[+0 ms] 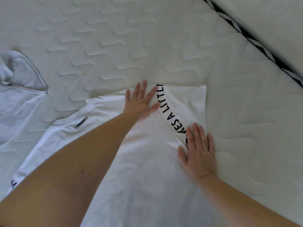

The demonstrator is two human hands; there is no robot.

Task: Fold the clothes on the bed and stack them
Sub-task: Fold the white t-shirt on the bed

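Head view. A white T-shirt (144,169) is lying flat on the quilted mattress (131,38) of the bed, back side up. Its long axis is running from the collar with its grey neck label (81,122) at centre left toward the lower right, where the body is leaving the picture. One flap is lying folded over at the far edge, showing a curved line of black lettering (165,112).

The left hand (141,102) is resting palm down on the shirt just left of the lettering, fingers straight and spread, gripping nothing. The right hand (198,154) is pressing flat on the shirt's right edge, fingers straight and close together, fingertips touching the lower end of the lettering, holding nothing.

A second white garment (18,95) is lying rumpled at the left edge, apart from the shirt. A black-and-white patterned band (255,41) is crossing the upper right corner.
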